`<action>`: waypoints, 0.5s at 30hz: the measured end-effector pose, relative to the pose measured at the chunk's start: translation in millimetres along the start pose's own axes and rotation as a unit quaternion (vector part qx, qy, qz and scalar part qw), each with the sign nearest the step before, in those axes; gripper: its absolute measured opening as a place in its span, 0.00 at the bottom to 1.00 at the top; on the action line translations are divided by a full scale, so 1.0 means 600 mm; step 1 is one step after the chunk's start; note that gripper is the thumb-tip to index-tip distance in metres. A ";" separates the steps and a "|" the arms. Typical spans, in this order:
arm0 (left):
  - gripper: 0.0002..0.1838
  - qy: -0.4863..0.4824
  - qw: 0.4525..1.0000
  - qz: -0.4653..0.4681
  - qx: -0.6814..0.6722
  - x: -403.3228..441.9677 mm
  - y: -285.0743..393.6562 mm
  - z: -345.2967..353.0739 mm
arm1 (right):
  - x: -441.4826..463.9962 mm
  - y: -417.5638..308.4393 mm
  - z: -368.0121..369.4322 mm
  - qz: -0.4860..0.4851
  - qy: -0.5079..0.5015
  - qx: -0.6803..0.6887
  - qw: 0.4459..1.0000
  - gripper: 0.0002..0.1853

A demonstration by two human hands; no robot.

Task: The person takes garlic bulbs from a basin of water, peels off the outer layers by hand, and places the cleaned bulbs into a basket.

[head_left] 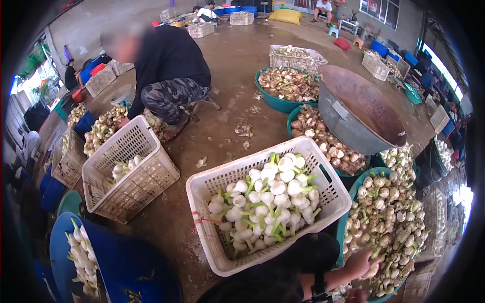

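My left hand [359,263], with a black band on the wrist, reaches over the right-hand basin. Its fingers are closed around a garlic bulb [373,270] with a short green stem. Only a blurred part of my right hand [356,296] shows below it at the frame's bottom edge; its fingers cannot be made out. Under both hands lies a heap of unpeeled garlic bulbs [386,217] in a teal basin [344,227]. To the left, a white plastic crate [202,235] holds many clean white garlic bulbs [278,189] with trimmed green stems.
A large metal tub [348,129] tilts over basins of brownish garlic [326,134]. Another crate [136,189] and a blue barrel [136,262] stand at left. A person [174,76] in dark clothes sits on a low stool. Scraps lie on the wet floor [227,111].
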State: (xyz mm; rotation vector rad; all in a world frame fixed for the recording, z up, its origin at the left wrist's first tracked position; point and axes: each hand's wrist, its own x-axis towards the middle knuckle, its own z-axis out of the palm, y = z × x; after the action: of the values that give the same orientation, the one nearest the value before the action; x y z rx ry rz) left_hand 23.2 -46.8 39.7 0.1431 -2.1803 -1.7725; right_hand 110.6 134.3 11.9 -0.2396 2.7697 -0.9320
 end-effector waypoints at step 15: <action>0.17 -0.164 0.986 0.029 0.022 -0.023 0.005 -0.002 | 0.063 -0.068 -0.063 -0.249 0.115 -0.352 0.895 0.10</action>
State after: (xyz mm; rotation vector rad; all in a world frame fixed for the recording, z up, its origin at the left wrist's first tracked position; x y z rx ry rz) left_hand 36.9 -43.6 39.9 -0.2162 -2.4187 -1.8211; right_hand 68.4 115.4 60.7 -1.0480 3.2198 0.0407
